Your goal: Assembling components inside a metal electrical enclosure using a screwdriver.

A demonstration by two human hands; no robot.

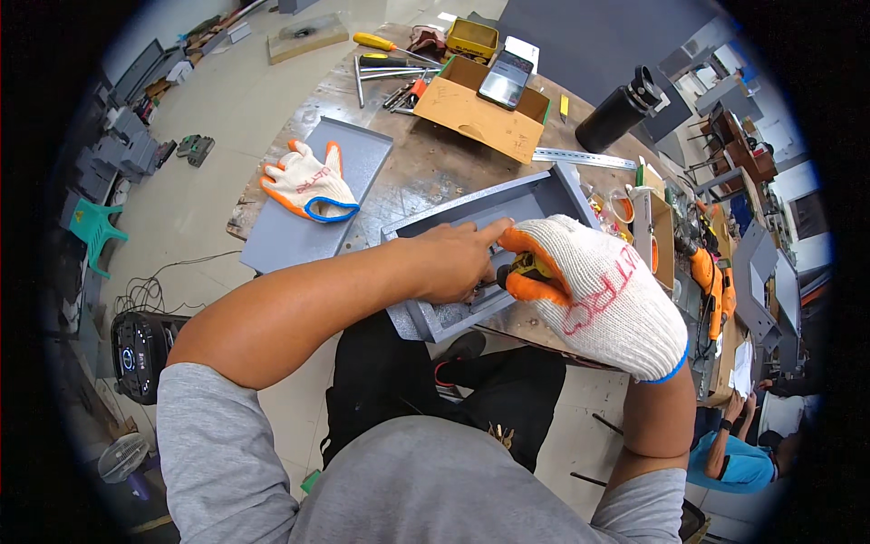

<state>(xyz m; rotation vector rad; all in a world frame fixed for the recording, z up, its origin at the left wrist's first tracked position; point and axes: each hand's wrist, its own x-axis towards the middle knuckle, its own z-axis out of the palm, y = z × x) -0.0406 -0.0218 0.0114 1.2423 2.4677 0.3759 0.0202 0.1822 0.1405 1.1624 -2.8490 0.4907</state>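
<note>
A grey metal box [573, 195] with raised walls lies tilted at the table's near edge, open side up. My bare left hand [458, 261] reaches over it, fingers bent down into it and the index finger stretched towards my right hand. Whatever those fingers pinch is hidden beneath them. My right hand [607, 286], in a white knit glove with orange fingertips, is closed round a yellow-and-black tool handle [533, 266] beside the left fingers. The tool's working end cannot be made out. A matching empty glove [313, 186] rests on a flat grey metal panel [290, 238] at the left.
Beyond the box stand a cardboard box [480, 118] with a phone [506, 80] on it and a black bottle [618, 111]. Screwdrivers [373, 42] and wrenches lie far left. Orange power drills [711, 281] are at the right, where another person [739, 458] works.
</note>
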